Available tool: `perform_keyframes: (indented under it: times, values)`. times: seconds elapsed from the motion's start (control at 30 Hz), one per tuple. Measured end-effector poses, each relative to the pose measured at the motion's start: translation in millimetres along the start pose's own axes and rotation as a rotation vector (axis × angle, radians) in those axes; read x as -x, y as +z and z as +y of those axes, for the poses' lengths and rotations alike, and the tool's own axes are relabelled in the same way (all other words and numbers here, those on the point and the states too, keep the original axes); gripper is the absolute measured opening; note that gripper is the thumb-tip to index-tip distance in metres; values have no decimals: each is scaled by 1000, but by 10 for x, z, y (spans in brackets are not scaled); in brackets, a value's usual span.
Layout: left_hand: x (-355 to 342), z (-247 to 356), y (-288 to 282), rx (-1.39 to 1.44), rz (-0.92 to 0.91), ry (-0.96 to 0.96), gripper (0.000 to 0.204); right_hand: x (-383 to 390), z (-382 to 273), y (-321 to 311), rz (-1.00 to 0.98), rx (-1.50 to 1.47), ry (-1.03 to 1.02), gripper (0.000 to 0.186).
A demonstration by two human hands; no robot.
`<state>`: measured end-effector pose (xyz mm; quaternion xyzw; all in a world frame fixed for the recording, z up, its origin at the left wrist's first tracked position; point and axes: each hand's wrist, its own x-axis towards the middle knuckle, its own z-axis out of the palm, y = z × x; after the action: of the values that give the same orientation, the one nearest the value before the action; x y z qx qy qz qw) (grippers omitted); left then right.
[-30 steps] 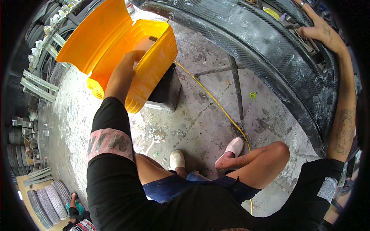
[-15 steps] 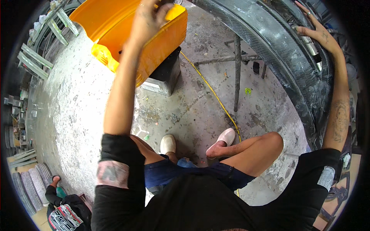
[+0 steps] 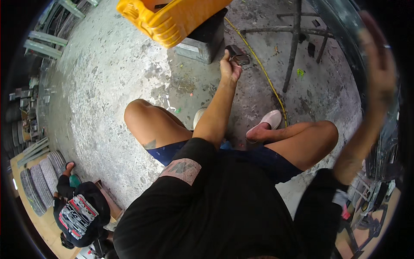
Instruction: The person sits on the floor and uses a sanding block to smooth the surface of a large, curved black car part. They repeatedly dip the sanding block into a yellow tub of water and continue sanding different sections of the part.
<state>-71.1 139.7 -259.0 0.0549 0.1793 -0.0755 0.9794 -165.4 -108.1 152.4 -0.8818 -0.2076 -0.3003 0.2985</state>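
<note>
My left hand [image 3: 229, 69] grips a small dark block-like object [image 3: 239, 55], just right of a black box [image 3: 205, 30]. A yellow plastic bin [image 3: 181, 21] rests on that box, partly cut off at the top. My right hand [image 3: 377, 69] is blurred by motion at the right, fingers stretched upward along the dark carbon-weave panel [image 3: 336, 19]; nothing shows in it. My bent legs and pale slip-on shoes show below the hands.
A black metal stand [image 3: 296, 43] and a yellow cord [image 3: 263, 69] are on the stained floor [image 3: 103, 95]. At lower left, a co-worker in black [image 3: 82, 211] bends beside several tyres [image 3: 47, 172] and a plywood board. Metal frames [image 3: 45, 47] line the upper left.
My left hand has come out of the yellow bin and down, now holding the dark object. My right hand has shifted on the right. The view has swung, so bin and panel sit higher.
</note>
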Motion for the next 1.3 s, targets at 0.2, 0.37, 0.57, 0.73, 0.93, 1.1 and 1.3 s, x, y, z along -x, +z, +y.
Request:
perform_keyframes:
  times: [0.2, 0.37, 0.57, 0.73, 0.93, 1.1, 1.3]
  values:
    - [-12, -378, 159, 200, -51, 17, 42, 2029, -177, 2125, -74, -662, 904, 77]
    - [-190, -94, 118, 66, -109, 130, 27, 2198, -641, 3129, -151, -907, 1308, 115]
    - [44, -563, 265, -2, -139, 107, 20, 2031, 231, 3182, 214, -842, 1679, 129]
    - [-67, -160, 323, 96, -26, 164, 28, 1952, 459, 3008, 541, -1080, 1403, 114]
    - [411, -270, 578, -460, -288, -78, 27, 1949, 712, 2406, -152, -1359, 1248, 58]
    - [646, -292, 724, -512, -275, -157, 34, 1997, 632, 2546, 15, -1112, 1267, 37]
    - [792, -336, 599, -863, -113, 32, 39, 2111, 499, 2678, 158, -562, 1072, 39]
